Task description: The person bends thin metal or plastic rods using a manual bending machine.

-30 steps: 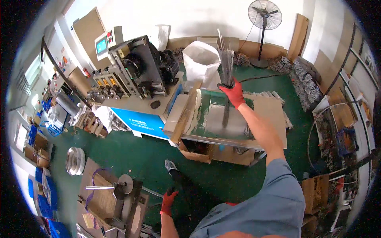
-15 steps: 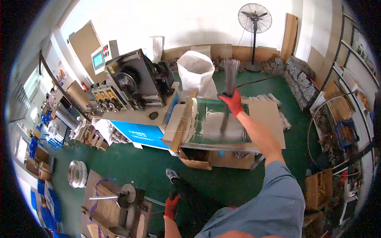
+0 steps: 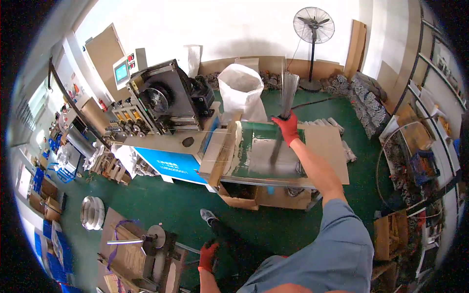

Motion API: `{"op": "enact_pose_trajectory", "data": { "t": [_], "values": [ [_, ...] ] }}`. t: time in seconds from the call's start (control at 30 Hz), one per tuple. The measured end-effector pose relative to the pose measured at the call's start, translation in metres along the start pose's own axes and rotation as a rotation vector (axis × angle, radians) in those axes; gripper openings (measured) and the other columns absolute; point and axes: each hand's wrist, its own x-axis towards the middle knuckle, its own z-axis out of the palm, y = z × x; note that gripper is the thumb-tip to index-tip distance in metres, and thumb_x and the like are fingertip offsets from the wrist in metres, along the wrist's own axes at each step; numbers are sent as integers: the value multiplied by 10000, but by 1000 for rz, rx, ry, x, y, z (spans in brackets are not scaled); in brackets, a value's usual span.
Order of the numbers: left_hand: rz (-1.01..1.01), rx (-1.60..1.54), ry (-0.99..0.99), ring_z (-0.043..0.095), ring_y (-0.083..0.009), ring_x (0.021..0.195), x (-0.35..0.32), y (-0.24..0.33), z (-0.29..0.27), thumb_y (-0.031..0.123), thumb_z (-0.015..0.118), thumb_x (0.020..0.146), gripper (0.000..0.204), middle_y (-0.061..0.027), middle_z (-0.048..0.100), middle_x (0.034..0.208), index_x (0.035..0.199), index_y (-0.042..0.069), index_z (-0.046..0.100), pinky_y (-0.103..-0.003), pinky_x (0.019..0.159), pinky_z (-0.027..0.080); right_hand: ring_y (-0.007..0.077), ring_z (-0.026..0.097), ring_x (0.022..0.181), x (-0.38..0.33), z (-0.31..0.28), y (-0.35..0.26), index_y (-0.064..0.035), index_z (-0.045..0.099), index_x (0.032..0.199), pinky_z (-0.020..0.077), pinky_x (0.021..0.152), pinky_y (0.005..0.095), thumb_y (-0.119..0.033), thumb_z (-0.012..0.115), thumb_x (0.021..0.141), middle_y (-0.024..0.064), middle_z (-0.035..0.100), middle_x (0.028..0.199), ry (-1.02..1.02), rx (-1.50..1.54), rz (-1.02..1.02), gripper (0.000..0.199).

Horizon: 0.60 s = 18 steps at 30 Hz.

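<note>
My right hand [image 3: 287,128], in a red glove with dark fingertips, is closed around a bundle of thin metal wires [image 3: 289,93]. The bundle stands nearly upright over a worktable [image 3: 322,151] and fans out slightly at the top. A dark blurred streak runs below the hand to the table's pale panel; whether it is the bundle's lower part or a reflection I cannot tell. Low beside my dark-trousered leg hangs my left hand [image 3: 208,255], also red-gloved, away from the table. Its dark fingertips blend into the trousers, so its grip is unclear.
Left of the table stands a wire-feeding machine [image 3: 161,97] with rollers and a small screen. Behind is an open white sack [image 3: 241,90]; farther back, a standing fan [image 3: 313,29]. A low bench [image 3: 132,254] sits lower left, shelving [image 3: 430,93] at right.
The top of the wire bundle leans slightly farther right and looks less blurred. My left hand has shifted a little left. My right hand keeps hold of the bundle.
</note>
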Motion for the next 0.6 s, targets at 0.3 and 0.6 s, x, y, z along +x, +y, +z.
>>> {"op": "enact_pose_trajectory", "data": {
  "t": [0.3, 0.6],
  "values": [
    [151, 9, -4, 593, -166, 861, -32, 37, 12, 215, 686, 792, 483, -77, 637, 1017, 1204, -2, 563, -299, 740, 488, 153, 511, 606, 9, 10, 6, -36, 629, 852, 402, 562, 361, -258, 644, 852, 29, 596, 674, 35, -333, 55, 223],
    [297, -29, 26, 589, -158, 873, 4, -16, -14, 148, 686, 799, 471, -66, 638, 1005, 1222, -6, 548, -290, 773, 478, 158, 578, 676, 32, 15, -2, -37, 632, 914, 464, 639, 328, -216, 724, 775, 39, 645, 764, -51, -74, 16, 245]
  ]
}}
